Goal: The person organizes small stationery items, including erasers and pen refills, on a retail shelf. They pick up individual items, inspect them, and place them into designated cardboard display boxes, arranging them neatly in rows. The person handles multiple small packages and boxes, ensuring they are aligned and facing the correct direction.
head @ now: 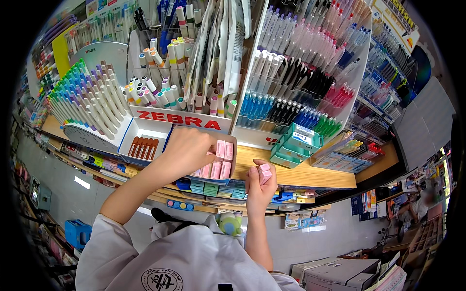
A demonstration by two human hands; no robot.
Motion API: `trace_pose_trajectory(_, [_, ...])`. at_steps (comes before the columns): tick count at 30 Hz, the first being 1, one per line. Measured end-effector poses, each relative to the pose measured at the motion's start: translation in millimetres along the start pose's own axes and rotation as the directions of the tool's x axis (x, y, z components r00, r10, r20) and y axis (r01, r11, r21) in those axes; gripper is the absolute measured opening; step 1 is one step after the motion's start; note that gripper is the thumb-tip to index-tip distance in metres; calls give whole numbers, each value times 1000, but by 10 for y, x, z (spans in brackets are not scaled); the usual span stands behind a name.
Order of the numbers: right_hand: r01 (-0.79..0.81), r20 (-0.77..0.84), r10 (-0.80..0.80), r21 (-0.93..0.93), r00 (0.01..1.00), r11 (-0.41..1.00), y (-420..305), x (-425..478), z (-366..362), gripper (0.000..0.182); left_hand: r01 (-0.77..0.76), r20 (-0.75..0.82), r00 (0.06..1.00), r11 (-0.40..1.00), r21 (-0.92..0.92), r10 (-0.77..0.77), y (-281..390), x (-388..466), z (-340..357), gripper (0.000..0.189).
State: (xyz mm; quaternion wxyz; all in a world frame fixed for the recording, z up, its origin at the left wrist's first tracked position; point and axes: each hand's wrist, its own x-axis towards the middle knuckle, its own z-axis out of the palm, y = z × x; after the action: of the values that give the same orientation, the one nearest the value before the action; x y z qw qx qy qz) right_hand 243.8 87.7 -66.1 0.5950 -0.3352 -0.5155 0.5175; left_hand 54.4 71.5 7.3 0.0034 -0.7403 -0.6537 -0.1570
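My left hand [189, 147] reaches over an open cardboard box of small pink boxes [215, 170] on the wooden shelf; its fingers bend down at the box's contents, and whether they grip one is hidden. Small pink boxes [265, 174] are held in my right hand [261, 185], just right of the cardboard box and in front of the shelf edge. Beside the cardboard box, on its left, a white and blue box [145, 128] holds several brown-capped items [143, 148] in a row.
Marker racks [182, 65] and tiered pen displays [295, 72] rise behind the shelf [327, 174]. Stacked green plastic baskets [296, 145] stand on it at right. A fan-shaped pen stand [91, 102] is at left. A blue stool [77, 234] sits on the floor. Another person is far right.
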Motion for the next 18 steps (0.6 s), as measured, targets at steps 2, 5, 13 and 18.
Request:
trace_pose_trajectory(2, [11,3,-11,1,1000,1000,18,0,-11,17,3,12,1000,1000,20,-3,16,9,-16,29])
trace_pose_trajectory(5, [34,8,-34,-6,999,999,67,4,-27,17,-2,-5,1000,1000,18,2,40,2,-35,30])
trace_pose_trajectory(13, [27,6,-27,-14,1000,1000,61,4,-9,16,-3,0,1000,999,52,3,24,18,6,30])
trace_pose_trajectory(18, [47,3,-47,-40,999,998,95,7,-17,15,-8,9,1000,998,60,7,2,15,31,26])
